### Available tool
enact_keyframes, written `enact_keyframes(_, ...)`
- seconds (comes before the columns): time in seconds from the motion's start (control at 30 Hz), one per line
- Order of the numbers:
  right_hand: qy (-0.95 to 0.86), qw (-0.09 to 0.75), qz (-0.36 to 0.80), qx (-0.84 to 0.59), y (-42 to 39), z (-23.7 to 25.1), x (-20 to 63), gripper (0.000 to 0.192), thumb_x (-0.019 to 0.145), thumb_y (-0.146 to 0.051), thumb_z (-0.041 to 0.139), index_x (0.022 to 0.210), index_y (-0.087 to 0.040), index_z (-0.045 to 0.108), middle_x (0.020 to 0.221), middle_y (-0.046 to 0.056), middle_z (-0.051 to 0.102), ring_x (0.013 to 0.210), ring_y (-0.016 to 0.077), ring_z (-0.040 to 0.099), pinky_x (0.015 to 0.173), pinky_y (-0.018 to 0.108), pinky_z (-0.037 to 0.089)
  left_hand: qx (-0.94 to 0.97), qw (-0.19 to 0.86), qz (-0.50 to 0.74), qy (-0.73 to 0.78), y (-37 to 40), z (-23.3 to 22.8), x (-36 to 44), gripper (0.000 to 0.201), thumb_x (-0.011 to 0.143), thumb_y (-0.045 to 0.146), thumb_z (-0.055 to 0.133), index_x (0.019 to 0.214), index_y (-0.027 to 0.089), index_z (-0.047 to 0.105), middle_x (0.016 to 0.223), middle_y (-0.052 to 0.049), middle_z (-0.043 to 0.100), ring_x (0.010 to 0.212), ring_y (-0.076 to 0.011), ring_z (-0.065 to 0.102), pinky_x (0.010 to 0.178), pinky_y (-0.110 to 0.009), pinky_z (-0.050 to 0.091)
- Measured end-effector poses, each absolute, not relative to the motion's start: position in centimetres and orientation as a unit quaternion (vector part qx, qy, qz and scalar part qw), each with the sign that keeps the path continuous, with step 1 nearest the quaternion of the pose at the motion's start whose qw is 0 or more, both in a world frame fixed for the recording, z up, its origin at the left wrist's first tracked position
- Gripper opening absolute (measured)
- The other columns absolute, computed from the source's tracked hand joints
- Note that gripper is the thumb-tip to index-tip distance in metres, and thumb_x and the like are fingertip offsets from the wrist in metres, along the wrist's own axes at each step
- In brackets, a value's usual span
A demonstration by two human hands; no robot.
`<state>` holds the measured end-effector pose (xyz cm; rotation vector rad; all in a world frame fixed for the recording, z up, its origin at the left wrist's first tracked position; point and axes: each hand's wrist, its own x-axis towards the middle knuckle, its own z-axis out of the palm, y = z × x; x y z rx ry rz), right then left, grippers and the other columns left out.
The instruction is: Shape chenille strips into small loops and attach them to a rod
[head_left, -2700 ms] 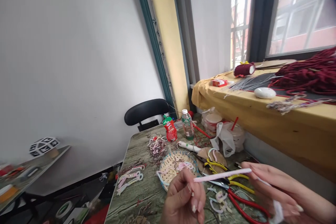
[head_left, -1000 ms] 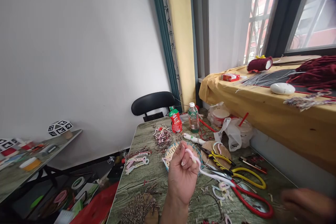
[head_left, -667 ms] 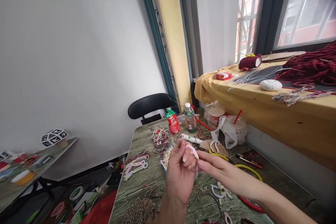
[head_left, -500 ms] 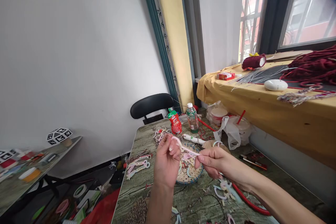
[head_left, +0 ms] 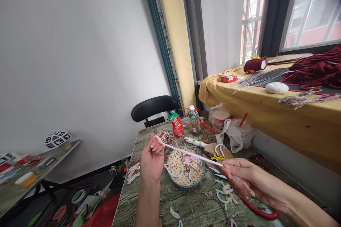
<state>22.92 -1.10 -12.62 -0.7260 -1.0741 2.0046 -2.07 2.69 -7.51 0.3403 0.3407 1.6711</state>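
A pale pink pipe cleaner [head_left: 190, 153] is stretched nearly straight above the desk [head_left: 149, 198], running from upper left to lower right. The left hand [head_left: 152, 158] pinches its far left end between thumb and fingertips, the other fingers curled in. The right hand [head_left: 246, 181] pinches the near right end between thumb and forefinger, palm turned down.

Below the middle of the pipe cleaner sits a round woven basket [head_left: 186, 181] with pink, white and pale green bent loops lying in it. More such loops [head_left: 225, 197] lie loose on the desk just right of the basket, under the right hand. A red-handled tool [head_left: 259, 212] shows beneath the right wrist; which tool it is cannot be told. At the far edge of the desk stand a red and green pouch [head_left: 177, 127] and a plastic water bottle [head_left: 193, 120], side by side, with a black chair back [head_left: 153, 106] behind them. To the right, a yellow-covered sill [head_left: 266, 110] carries dark red yarn [head_left: 317, 72].
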Motion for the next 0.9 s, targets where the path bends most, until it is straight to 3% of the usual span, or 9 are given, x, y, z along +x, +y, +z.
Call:
enact_keyframes(0.13, -0.432, 0.394, 0.746, -0.317, -1.1, -12.8, 23.9, 0.029, 0.081, -0.037, 0.063, 0.064, -0.014, 0.057, 0.042, -0.007, 0.043, 0.036, 0.0025, 0.023, 0.036, 0.013, 0.021, 0.155, 0.642, 0.738, 0.139, 2.7, -7.4, -2.2, 0.038, 0.096, 0.008, 0.018, 0.069, 0.013, 0.044, 0.051, 0.007, 0.036, 0.038, -0.0005, 0.038, 0.038, -0.009, 0.031)
enact_keyframes(0.3, -0.495, 0.448, 0.640, -0.381, -0.8, -12.1, 24.6, 0.031, 0.078, -0.040, 0.065, 0.064, -0.013, 0.064, 0.053, 0.000, 0.055, 0.047, 0.0063, 0.043, 0.044, 0.014, 0.036, 0.160, 0.640, 0.740, 0.134, 2.0, -7.2, -2.1, 0.036, 0.096, 0.008, 0.020, 0.070, 0.014, 0.044, 0.052, 0.007, 0.034, 0.039, -0.0010, 0.036, 0.038, -0.009, 0.030)
enact_keyframes(0.43, -0.363, 0.550, 0.684, -0.313, -0.4, -11.6, 25.0, 0.022, 0.076, -0.031, 0.069, 0.062, -0.015, 0.062, 0.064, 0.000, 0.061, 0.054, 0.0080, 0.050, 0.046, 0.015, 0.044, 0.155, 0.644, 0.734, 0.150, 0.8, -7.5, -1.4, 0.035, 0.095, 0.007, 0.023, 0.068, 0.014, 0.045, 0.052, 0.006, 0.034, 0.039, -0.0011, 0.037, 0.039, -0.010, 0.031)
enact_keyframes(0.57, -0.209, 0.620, 0.730, -0.196, 0.2, -11.0, 24.9, 0.017, 0.071, -0.018, 0.070, 0.059, -0.018, 0.058, 0.073, -0.002, 0.064, 0.074, 0.0112, 0.060, 0.074, 0.024, 0.054, 0.147, 0.659, 0.715, 0.181, -0.3, -8.4, -0.4, 0.035, 0.093, 0.004, 0.025, 0.066, 0.013, 0.045, 0.054, 0.005, 0.037, 0.040, -0.0014, 0.040, 0.038, -0.011, 0.031)
enact_keyframes(0.67, -0.148, 0.650, 0.735, -0.124, 0.5, -10.5, 24.7, 0.015, 0.070, -0.012, 0.070, 0.065, -0.020, 0.058, 0.075, -0.004, 0.064, 0.083, 0.0120, 0.062, 0.082, 0.028, 0.054, 0.140, 0.676, 0.695, 0.200, -0.7, -9.3, 0.2, 0.034, 0.092, 0.003, 0.027, 0.065, 0.012, 0.046, 0.054, 0.005, 0.038, 0.040, -0.0015, 0.040, 0.038, -0.011, 0.031)
enact_keyframes(0.83, -0.178, 0.647, 0.734, -0.107, 0.5, -10.0, 25.1, 0.014, 0.073, -0.009, 0.067, 0.077, -0.020, 0.061, 0.067, -0.005, 0.057, 0.066, 0.0073, 0.059, 0.079, 0.024, 0.055, 0.147, 0.692, 0.672, 0.218, -1.1, -10.1, 1.0, 0.022, 0.086, 0.003, 0.042, 0.068, 0.013, 0.048, 0.051, 0.006, 0.038, 0.039, -0.0021, 0.038, 0.037, -0.011, 0.030)
enact_keyframes(0.9, -0.206, 0.651, 0.719, -0.127, 0.6, -10.1, 25.4, 0.022, 0.071, -0.005, 0.066, 0.089, -0.017, 0.063, 0.067, -0.005, 0.057, 0.061, 0.0060, 0.058, 0.079, 0.022, 0.055, 0.160, 0.695, 0.663, 0.226, -1.2, -10.2, 1.2, 0.017, 0.082, 0.004, 0.051, 0.068, 0.013, 0.049, 0.049, 0.007, 0.039, 0.039, -0.0017, 0.037, 0.038, -0.010, 0.028)
